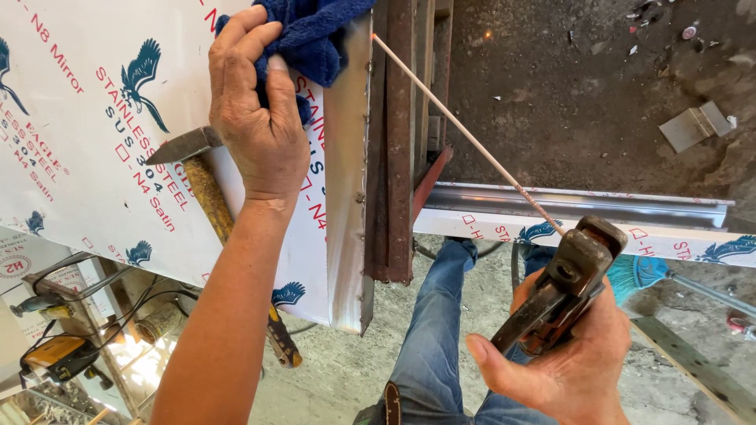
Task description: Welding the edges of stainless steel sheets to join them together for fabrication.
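Note:
My left hand presses a blue cloth onto a stainless steel sheet covered in white protective film. My right hand grips a dark welding electrode holder. A long thin welding rod runs from the holder up and left, and its tip touches the sheet's bare metal edge near the top, beside a rusty steel bar. A chipping hammer with a wooden handle lies on the sheet under my left wrist.
A second film-covered steel channel runs right from the bar. My jeans-clad legs stand on concrete below. A yellow power tool with cables lies lower left. A teal broom and metal scraps lie on the dirty floor.

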